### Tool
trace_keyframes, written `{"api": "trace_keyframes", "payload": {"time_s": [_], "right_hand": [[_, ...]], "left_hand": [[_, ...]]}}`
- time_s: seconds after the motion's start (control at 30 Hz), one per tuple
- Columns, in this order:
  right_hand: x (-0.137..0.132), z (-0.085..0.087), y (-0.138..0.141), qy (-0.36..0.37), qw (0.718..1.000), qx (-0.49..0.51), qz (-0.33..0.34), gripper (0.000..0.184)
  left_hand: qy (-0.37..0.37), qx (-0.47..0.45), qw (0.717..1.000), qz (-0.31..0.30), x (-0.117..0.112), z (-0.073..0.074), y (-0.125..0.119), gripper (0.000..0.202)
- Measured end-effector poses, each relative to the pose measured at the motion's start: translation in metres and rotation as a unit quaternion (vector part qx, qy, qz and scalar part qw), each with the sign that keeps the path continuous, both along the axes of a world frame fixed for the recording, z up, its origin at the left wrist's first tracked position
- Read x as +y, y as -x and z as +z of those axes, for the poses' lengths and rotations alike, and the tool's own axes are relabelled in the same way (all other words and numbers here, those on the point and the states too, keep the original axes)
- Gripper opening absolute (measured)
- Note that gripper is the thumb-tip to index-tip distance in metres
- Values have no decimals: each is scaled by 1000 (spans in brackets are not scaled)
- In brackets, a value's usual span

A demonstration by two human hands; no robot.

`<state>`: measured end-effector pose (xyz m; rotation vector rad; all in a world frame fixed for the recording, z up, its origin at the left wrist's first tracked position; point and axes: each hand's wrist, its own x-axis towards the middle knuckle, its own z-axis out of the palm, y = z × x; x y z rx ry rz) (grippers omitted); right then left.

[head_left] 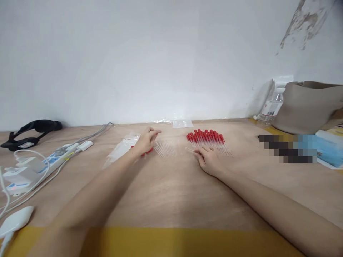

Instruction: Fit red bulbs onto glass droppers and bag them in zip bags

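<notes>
My right hand [209, 160] pinches a thin clear glass tube [189, 149], which points out to the left of the fingertips. Just beyond it lies a row of glass droppers [206, 137] with red rubber bulbs, their clear stems toward me. My left hand [147, 142] hovers over some loose red bulbs [148, 152], mostly hidden beneath it. Its fingers are partly stretched out to the right, and nothing shows between them. Between the hands, several bare clear glass tubes [165, 149] lie side by side on the wooden table [160, 189].
Clear plastic bags [122, 150] lie left of my left hand; a small zip bag [182, 123] is by the wall. A power strip [56, 159] with cables and a black strap [32, 134] occupy the left. A bottle [272, 105] and grey-brown bag [308, 107] stand right.
</notes>
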<state>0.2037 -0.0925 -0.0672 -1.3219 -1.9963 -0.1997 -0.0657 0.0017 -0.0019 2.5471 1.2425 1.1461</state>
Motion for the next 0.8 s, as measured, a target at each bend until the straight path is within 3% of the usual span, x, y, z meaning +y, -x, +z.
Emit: {"api": "trace_keyframes", "payload": {"time_s": [0.07,0.17,0.33,0.5,0.8], "right_hand": [[-2,1,1,0,1000,4,16,16],[-5,3,3,-1,999,11,38,15],[-13,6,10,-4,998,9,70,21],[-19,9,15,6,995,-21,94,24],[-17,6,14,-2,991,-38,131,20]], "left_hand": [[49,-68,996,-23,-23,-11,-12,19],[170,-171,967,-78,-55,-35,-29,15],[209,-199,953,-96,-77,-61,-40,21],[223,-165,954,-116,-76,-64,-40,31],[195,-74,974,-86,-84,-54,-42,24]]}}
